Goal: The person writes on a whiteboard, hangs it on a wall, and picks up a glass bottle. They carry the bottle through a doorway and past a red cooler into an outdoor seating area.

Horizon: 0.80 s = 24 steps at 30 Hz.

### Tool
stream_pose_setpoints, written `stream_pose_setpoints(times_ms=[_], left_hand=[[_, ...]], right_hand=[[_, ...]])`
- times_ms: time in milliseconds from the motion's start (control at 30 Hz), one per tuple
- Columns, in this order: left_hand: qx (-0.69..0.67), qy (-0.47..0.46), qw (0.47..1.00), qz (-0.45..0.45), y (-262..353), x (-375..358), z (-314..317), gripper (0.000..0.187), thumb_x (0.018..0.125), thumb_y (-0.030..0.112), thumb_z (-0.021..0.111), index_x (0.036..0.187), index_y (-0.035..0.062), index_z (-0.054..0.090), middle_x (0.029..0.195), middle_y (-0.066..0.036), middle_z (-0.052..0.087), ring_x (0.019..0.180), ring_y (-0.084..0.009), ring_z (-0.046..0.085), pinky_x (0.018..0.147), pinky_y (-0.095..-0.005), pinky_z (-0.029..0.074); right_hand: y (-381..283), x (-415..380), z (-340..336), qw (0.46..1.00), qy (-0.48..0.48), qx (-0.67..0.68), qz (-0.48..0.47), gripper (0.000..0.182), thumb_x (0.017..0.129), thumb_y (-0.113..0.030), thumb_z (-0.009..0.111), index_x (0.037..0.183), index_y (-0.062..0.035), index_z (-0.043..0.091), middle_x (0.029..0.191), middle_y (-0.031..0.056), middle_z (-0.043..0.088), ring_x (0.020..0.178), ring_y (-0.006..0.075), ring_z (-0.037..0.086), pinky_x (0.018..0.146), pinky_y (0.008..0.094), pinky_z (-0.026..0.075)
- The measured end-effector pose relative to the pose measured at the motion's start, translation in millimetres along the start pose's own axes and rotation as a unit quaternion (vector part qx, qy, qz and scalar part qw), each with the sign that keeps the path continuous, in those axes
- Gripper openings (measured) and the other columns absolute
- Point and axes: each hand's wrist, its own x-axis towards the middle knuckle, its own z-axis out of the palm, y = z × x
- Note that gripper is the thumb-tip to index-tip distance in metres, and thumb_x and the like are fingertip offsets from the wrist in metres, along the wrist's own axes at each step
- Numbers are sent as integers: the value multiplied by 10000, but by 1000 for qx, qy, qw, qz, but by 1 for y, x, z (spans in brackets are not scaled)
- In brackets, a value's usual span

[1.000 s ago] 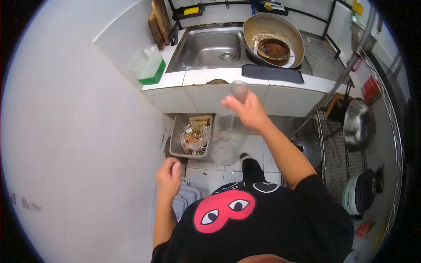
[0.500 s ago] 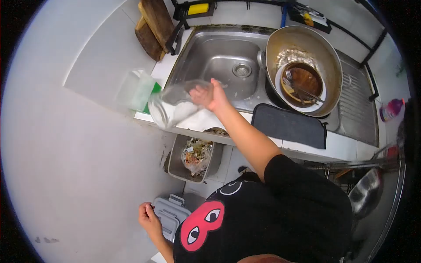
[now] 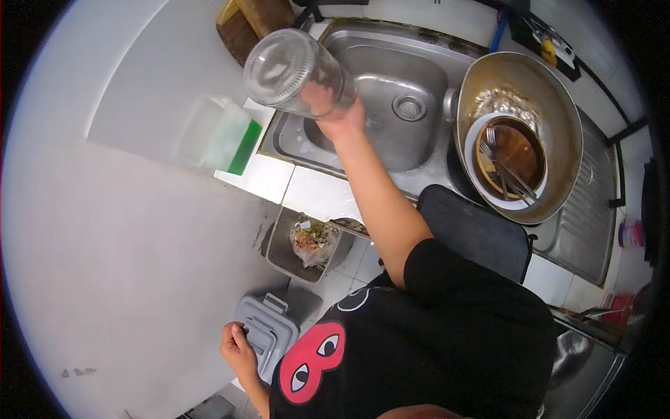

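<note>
A large clear glass jar (image 3: 279,70) is held by my right hand (image 3: 342,115), its base turned up toward the camera, over the left edge of the steel sink (image 3: 377,150). The fingers show through the glass. Low at the left, my left hand (image 3: 236,341) is curled closed beside the grey lid (image 3: 269,328); whether anything is in it is hidden. A translucent container with a green base (image 3: 244,146) stands on the white tiled counter (image 3: 314,192) below the jar.
A big metal pan (image 3: 565,146) holds a bowl and cutlery at the right of the sink. A black mat (image 3: 474,230) lies at the counter's front. Wooden boards (image 3: 237,31) lean at the back left. An open waste bin (image 3: 279,251) stands below.
My right hand has lifted the jar up and away from the counter edge, toward the wooden boards. The view has shifted a little. My left hand stays in place.
</note>
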Motion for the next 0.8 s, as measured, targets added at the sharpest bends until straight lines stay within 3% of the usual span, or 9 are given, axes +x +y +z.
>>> stream_pose_setpoints(times_ms=[100, 267, 400, 500, 600, 633, 667, 733, 800], left_hand=[[5, 18, 1000, 21, -9, -9, 0, 276, 917, 224, 413, 790, 14, 538, 614, -20, 487, 561, -80, 443, 506, -224, 361], [-13, 26, 998, -48, -21, -33, -18, 246, 903, 199, 442, 787, 9, 546, 610, -17, 484, 560, -71, 438, 506, -221, 361], [38, 45, 995, -85, -53, -61, -36, 168, 862, 135, 490, 798, -8, 553, 623, -53, 506, 568, -112, 461, 532, -251, 385], [50, 78, 993, -77, -58, -92, -49, 145, 840, 105, 491, 826, -23, 558, 727, -125, 547, 660, -221, 517, 604, -317, 416], [9, 108, 991, -74, -116, -139, -83, 177, 870, 139, 455, 857, -7, 555, 754, -115, 545, 697, -212, 527, 635, -312, 438], [-75, 121, 979, -144, -116, -152, -76, 186, 882, 151, 439, 860, 4, 550, 743, -89, 541, 676, -177, 517, 609, -294, 438], [-165, 130, 957, -200, -124, -165, -80, 195, 894, 164, 423, 862, 14, 544, 733, -62, 536, 656, -142, 506, 583, -277, 439], [-213, 132, 951, -182, -162, -197, -84, 229, 908, 203, 394, 829, 37, 531, 729, -25, 526, 633, -81, 485, 534, -235, 430], [-316, 149, 907, -235, -192, -226, -89, 252, 910, 225, 386, 797, 46, 522, 715, -23, 521, 625, -73, 477, 517, -224, 425]], right_hand=[[-9, 14, -34, 994, -98, -18, 50, 513, 825, -490, 397, 1105, -68, 313, 1065, 128, 463, 970, 301, 511, 850, 474, 375], [15, -3, -18, 994, 99, -32, -39, 581, 818, -508, 387, 1149, -32, 355, 1031, 151, 501, 929, 301, 533, 842, 476, 400], [27, -29, 17, 911, 122, -369, -139, 603, 861, -463, 317, 1053, 94, 447, 1017, 267, 549, 956, 381, 542, 796, 450, 464], [-3, -8, 14, 886, -6, -446, -125, 623, 805, -406, 383, 1119, 132, 402, 1100, 324, 461, 1064, 393, 449, 938, 551, 301], [37, -58, 18, 695, -136, -694, -127, 622, 811, -485, 418, 1105, 56, 503, 1161, 213, 499, 1132, 321, 430, 997, 498, 237], [40, -56, 24, 705, -143, -686, -107, 633, 840, -503, 383, 1108, 56, 513, 1162, 190, 511, 1155, 299, 412, 1028, 464, 198], [74, -83, 27, 640, -248, -723, -79, 506, 904, -366, 322, 1067, 64, 533, 1130, 190, 535, 1130, 289, 443, 1023, 430, 242], [169, -161, 16, 416, -242, -859, -174, 397, 919, -246, 320, 1015, 70, 542, 1080, 181, 553, 999, 254, 529, 931, 367, 363], [219, -205, -17, 347, -345, -867, -94, 339, 909, -217, 362, 982, 64, 537, 1027, 162, 561, 958, 239, 537, 907, 365, 380]])
